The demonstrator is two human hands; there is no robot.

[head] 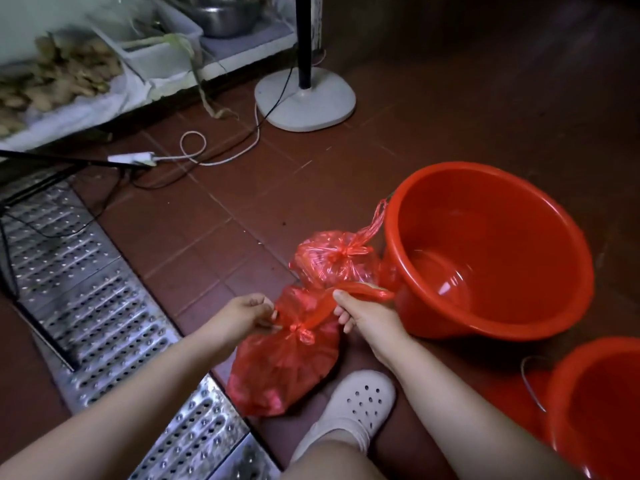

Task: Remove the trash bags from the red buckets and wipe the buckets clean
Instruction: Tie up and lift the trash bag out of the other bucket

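Note:
Two knotted red trash bags lie on the brown tile floor. The near bag (284, 372) sits in front of my knees, the far bag (332, 261) just behind it against a red bucket (491, 258). That bucket tilts toward me and is bare inside. A second red bucket (595, 407) with a wire handle stands at the lower right, cut off by the frame. My left hand (242, 315) pinches one tail of the near bag's knot. My right hand (363, 315) grips the other tail, pulled out to the right.
A perforated metal drain grate (104, 289) runs along the left. A white fan base (304, 98) with its black pole stands behind, with cables and a power strip (133, 157) on the floor. My white clog (353, 407) is beside the near bag. Low shelves with trays line the back left.

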